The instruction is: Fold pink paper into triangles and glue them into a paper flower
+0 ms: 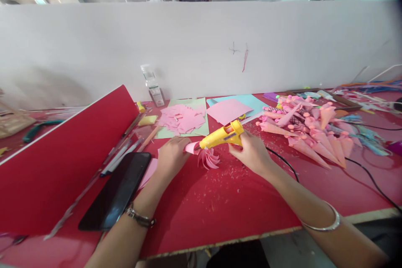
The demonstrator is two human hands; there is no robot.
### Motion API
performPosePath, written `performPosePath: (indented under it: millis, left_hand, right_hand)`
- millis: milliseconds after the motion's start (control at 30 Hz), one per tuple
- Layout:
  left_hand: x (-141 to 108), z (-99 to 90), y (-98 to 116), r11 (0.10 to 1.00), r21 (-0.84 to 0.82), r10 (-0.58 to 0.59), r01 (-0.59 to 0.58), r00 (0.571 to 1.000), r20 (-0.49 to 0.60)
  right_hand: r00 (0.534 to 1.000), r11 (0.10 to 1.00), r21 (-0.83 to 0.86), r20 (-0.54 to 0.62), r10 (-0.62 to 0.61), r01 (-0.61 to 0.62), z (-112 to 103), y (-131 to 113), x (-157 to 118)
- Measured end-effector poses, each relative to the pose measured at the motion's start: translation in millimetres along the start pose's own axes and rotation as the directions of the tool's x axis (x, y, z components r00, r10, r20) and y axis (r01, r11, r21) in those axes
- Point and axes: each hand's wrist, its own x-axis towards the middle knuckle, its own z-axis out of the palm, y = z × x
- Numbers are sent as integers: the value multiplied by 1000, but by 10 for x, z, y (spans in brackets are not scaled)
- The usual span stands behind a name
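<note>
A yellow glue gun point(221, 135) is gripped by its handle in my right hand point(253, 153). My left hand point(172, 153) pinches a small pink paper piece point(191, 148), and the gun's nozzle is at that piece's right end. Just below the nozzle, a curled pink paper shape with several thin strips point(209, 159) rests on the red table point(220, 209). Behind my left hand, many small pink paper pieces point(182, 118) lie on a light green sheet point(166, 132).
At left are a black phone point(117, 192), pens point(121, 159) and a slanted red board point(78, 155). A clear bottle point(153, 90) stands by the white partition point(194, 50). Pink paper cones point(314, 134) pile up at right, near a black cable point(373, 180).
</note>
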Motion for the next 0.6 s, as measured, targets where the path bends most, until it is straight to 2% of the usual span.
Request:
performPosePath:
  millis: [167, 600]
  left_hand:
    - [-1, 10, -6, 998, 56, -8, 7, 1000, 12]
    - [6, 6, -14, 999, 54, -3, 2, 1000, 23]
  right_hand:
    - [1000, 999, -38, 26, 17, -16, -25, 12, 11]
    - [999, 989, -145, 27, 18, -14, -69, 27, 35]
